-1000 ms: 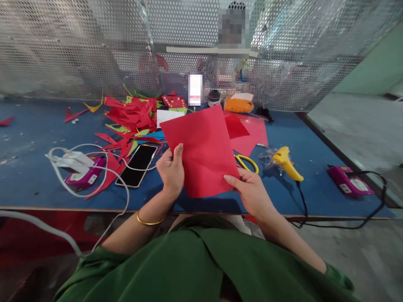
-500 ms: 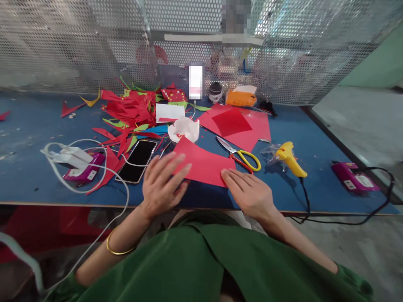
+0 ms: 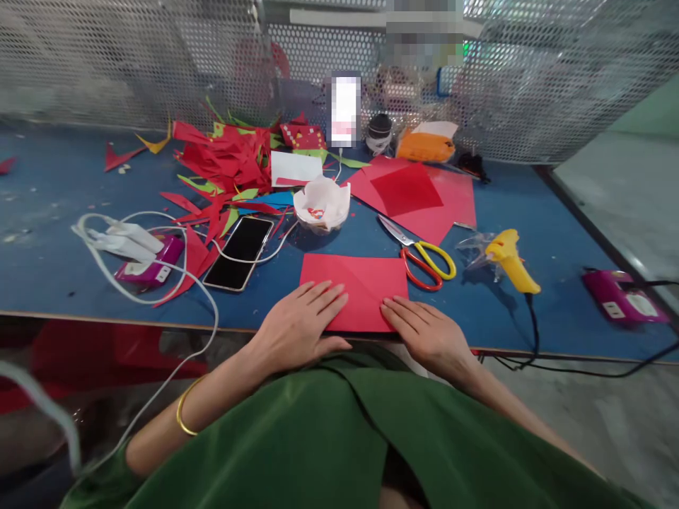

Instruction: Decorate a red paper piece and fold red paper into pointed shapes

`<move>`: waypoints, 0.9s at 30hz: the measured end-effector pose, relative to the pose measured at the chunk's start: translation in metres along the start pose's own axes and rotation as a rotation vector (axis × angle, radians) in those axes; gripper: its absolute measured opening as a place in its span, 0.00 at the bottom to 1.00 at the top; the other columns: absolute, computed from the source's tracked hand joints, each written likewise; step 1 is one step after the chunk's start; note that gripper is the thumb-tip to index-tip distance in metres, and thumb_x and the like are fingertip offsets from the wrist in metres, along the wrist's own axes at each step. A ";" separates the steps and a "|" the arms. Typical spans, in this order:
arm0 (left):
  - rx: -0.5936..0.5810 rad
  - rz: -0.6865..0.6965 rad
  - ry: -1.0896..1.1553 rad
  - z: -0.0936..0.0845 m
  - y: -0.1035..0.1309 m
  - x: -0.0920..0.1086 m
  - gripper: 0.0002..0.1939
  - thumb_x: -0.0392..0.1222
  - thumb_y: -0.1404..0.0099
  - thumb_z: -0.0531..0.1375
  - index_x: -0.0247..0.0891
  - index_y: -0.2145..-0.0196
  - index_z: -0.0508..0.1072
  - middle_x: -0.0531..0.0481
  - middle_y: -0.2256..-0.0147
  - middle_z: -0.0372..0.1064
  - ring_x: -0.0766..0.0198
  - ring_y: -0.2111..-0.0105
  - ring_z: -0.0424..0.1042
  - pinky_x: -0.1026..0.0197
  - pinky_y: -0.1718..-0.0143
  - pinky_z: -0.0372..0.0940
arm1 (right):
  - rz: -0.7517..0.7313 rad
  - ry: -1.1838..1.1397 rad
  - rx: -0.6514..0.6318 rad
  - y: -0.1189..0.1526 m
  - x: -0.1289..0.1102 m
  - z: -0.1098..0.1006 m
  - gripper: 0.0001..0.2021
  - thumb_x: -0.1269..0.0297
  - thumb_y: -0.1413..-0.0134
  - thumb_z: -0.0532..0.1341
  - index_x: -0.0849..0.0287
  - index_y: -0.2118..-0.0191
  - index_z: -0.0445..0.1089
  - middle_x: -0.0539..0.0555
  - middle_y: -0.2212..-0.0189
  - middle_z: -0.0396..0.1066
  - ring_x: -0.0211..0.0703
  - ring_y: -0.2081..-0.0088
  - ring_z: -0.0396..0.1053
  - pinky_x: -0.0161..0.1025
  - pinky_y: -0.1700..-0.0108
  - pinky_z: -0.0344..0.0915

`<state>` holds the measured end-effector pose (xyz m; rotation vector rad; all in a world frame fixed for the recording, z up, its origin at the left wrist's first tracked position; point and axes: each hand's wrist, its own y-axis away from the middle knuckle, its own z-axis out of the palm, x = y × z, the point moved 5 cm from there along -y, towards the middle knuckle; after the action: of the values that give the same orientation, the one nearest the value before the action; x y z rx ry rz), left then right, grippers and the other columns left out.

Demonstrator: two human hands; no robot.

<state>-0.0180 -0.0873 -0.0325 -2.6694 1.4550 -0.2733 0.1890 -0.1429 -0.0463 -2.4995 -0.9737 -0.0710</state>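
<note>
A red paper sheet (image 3: 366, 283) lies near the table's front edge, a faint crease running slantwise across it. My left hand (image 3: 300, 322) rests flat on its left part, fingers stretched out and thumb apart. At the sheet's lower right corner is my right hand (image 3: 427, 336), its fingers together on top of the paper and its thumb hidden. Scissors (image 3: 416, 251) with one yellow and one red handle lie just right of the sheet. Behind it stands a bowl lined with white paper (image 3: 322, 205), holding small red bits.
Left lie a dark-screened phone (image 3: 241, 251), white cables and a purple power strip (image 3: 151, 261). Red paper scraps (image 3: 228, 159) heap behind. Larger red sheets (image 3: 445, 191), a yellow glue gun (image 3: 512, 261) and another purple power strip (image 3: 623, 297) are right. A perforated metal panel (image 3: 132, 63) backs the table.
The red sheet has come down from a tilted, bent position to lie flat, squared to the table edge. My left hand has settled onto it. The camera view has shifted slightly.
</note>
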 end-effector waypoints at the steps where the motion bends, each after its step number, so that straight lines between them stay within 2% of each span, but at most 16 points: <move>1: -0.029 0.012 0.049 0.000 -0.008 0.006 0.40 0.67 0.29 0.45 0.31 0.36 0.64 0.38 0.35 0.60 0.47 0.34 0.59 0.45 0.35 0.55 | 0.009 -0.011 0.000 0.000 -0.001 0.000 0.19 0.78 0.37 0.51 0.67 0.47 0.74 0.58 0.47 0.76 0.49 0.47 0.74 0.43 0.47 0.68; 3: -0.109 0.060 0.131 0.005 -0.025 0.018 0.45 0.71 0.32 0.45 0.30 0.33 0.58 0.38 0.31 0.52 0.48 0.31 0.52 0.46 0.32 0.48 | 0.017 -0.014 0.001 0.001 -0.002 0.001 0.17 0.75 0.36 0.53 0.68 0.48 0.74 0.59 0.47 0.76 0.51 0.46 0.73 0.44 0.47 0.68; 6: -0.227 0.106 0.195 0.020 -0.044 0.032 0.53 0.75 0.35 0.45 0.25 0.31 0.51 0.34 0.30 0.45 0.48 0.29 0.46 0.48 0.30 0.43 | 0.017 0.007 -0.011 0.002 -0.005 0.001 0.17 0.73 0.35 0.53 0.70 0.47 0.74 0.61 0.46 0.75 0.53 0.45 0.73 0.46 0.46 0.68; 9: -0.256 0.092 0.190 0.028 -0.052 0.027 0.54 0.76 0.36 0.44 0.25 0.30 0.50 0.35 0.29 0.42 0.48 0.29 0.43 0.49 0.30 0.40 | 0.032 0.011 -0.020 0.004 -0.007 0.002 0.18 0.72 0.35 0.53 0.72 0.46 0.72 0.63 0.45 0.74 0.53 0.44 0.72 0.46 0.46 0.68; 11: -0.250 0.037 0.169 0.027 -0.050 0.008 0.55 0.77 0.37 0.44 0.27 0.30 0.50 0.35 0.29 0.43 0.49 0.29 0.44 0.48 0.30 0.41 | 0.043 0.002 -0.020 0.005 -0.007 0.002 0.17 0.71 0.34 0.54 0.72 0.45 0.72 0.63 0.45 0.74 0.53 0.44 0.71 0.46 0.46 0.68; 14: -0.220 -0.070 0.120 0.020 -0.042 -0.035 0.53 0.76 0.36 0.42 0.28 0.31 0.54 0.34 0.30 0.47 0.48 0.30 0.47 0.46 0.31 0.44 | 0.038 -0.007 -0.032 0.004 -0.006 0.001 0.17 0.70 0.35 0.55 0.72 0.45 0.72 0.64 0.44 0.73 0.53 0.43 0.71 0.45 0.46 0.68; 17: -0.133 -0.188 0.092 0.008 -0.027 -0.074 0.44 0.69 0.30 0.42 0.29 0.34 0.60 0.33 0.32 0.53 0.47 0.32 0.54 0.42 0.34 0.51 | 0.029 -0.020 -0.063 0.004 -0.005 0.000 0.18 0.71 0.35 0.55 0.72 0.44 0.71 0.65 0.44 0.72 0.54 0.42 0.70 0.47 0.45 0.68; 19: -0.021 -0.199 0.154 -0.001 -0.014 -0.083 0.35 0.61 0.25 0.42 0.32 0.37 0.66 0.36 0.36 0.62 0.49 0.34 0.58 0.41 0.34 0.53 | 0.035 -0.040 -0.072 0.006 -0.004 0.000 0.19 0.72 0.35 0.55 0.70 0.42 0.70 0.64 0.42 0.72 0.53 0.41 0.69 0.49 0.43 0.67; 21: 0.164 -0.151 0.288 -0.010 0.002 -0.078 0.27 0.50 0.22 0.41 0.38 0.41 0.70 0.44 0.40 0.70 0.57 0.35 0.62 0.46 0.34 0.55 | 0.041 -0.064 -0.080 0.009 -0.002 0.002 0.19 0.73 0.36 0.55 0.69 0.41 0.69 0.63 0.41 0.70 0.52 0.40 0.68 0.50 0.42 0.66; 23: 0.280 -0.035 0.414 -0.013 0.019 -0.062 0.24 0.48 0.22 0.42 0.40 0.44 0.73 0.45 0.44 0.74 0.59 0.41 0.69 0.49 0.38 0.63 | 0.046 -0.080 -0.090 0.012 0.000 0.004 0.20 0.74 0.35 0.54 0.68 0.40 0.68 0.62 0.41 0.70 0.52 0.39 0.67 0.50 0.41 0.65; 25: 0.290 0.063 0.393 -0.009 0.034 -0.044 0.24 0.55 0.27 0.53 0.38 0.43 0.73 0.42 0.47 0.76 0.55 0.42 0.71 0.49 0.42 0.68 | 0.054 -0.092 -0.090 0.013 0.002 0.005 0.19 0.74 0.35 0.54 0.68 0.41 0.68 0.61 0.41 0.71 0.51 0.40 0.68 0.50 0.40 0.65; 27: 0.314 0.091 0.251 -0.005 0.044 -0.029 0.22 0.51 0.30 0.60 0.38 0.43 0.73 0.42 0.48 0.77 0.53 0.44 0.73 0.48 0.43 0.69 | 0.069 -0.112 -0.076 0.013 0.004 0.003 0.19 0.73 0.35 0.54 0.67 0.41 0.68 0.61 0.42 0.72 0.50 0.40 0.69 0.49 0.40 0.64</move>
<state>-0.0702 -0.0865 -0.0385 -2.3767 1.4494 -0.7826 0.2004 -0.1472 -0.0535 -2.6290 -0.9438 0.0557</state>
